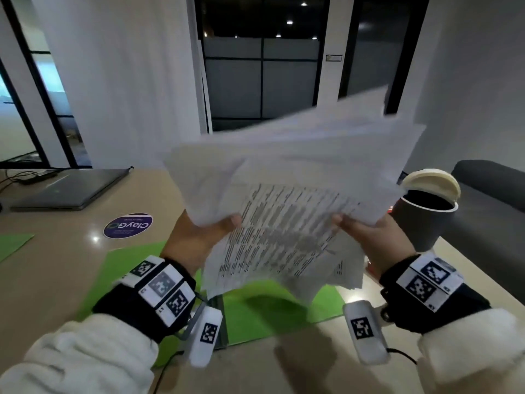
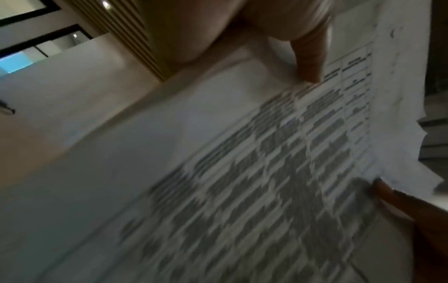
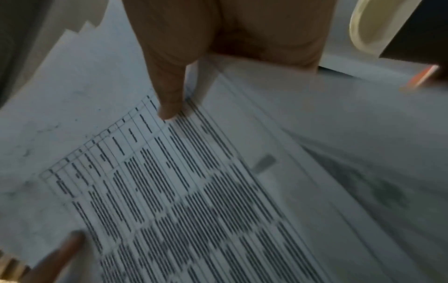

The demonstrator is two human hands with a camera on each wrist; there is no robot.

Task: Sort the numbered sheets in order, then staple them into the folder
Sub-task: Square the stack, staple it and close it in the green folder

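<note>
A loose stack of white printed sheets (image 1: 287, 194) is held up in the air over the table, fanned and uneven at its edges. My left hand (image 1: 199, 234) grips its left side, thumb on the top page. My right hand (image 1: 366, 234) grips the right side the same way. The top page carries a table of dense text, seen close in the left wrist view on the sheets (image 2: 242, 181) and in the right wrist view on the sheets (image 3: 194, 191). Below them an open green folder (image 1: 272, 311) lies flat on the table.
A dark paper cup (image 1: 426, 220) with its cream lid (image 1: 431, 183) propped on the rim stands at the right. A shut grey laptop (image 1: 71, 189) lies at the back left, a round purple sticker (image 1: 127, 225) near it. Another green sheet (image 1: 14, 245) shows at the left edge.
</note>
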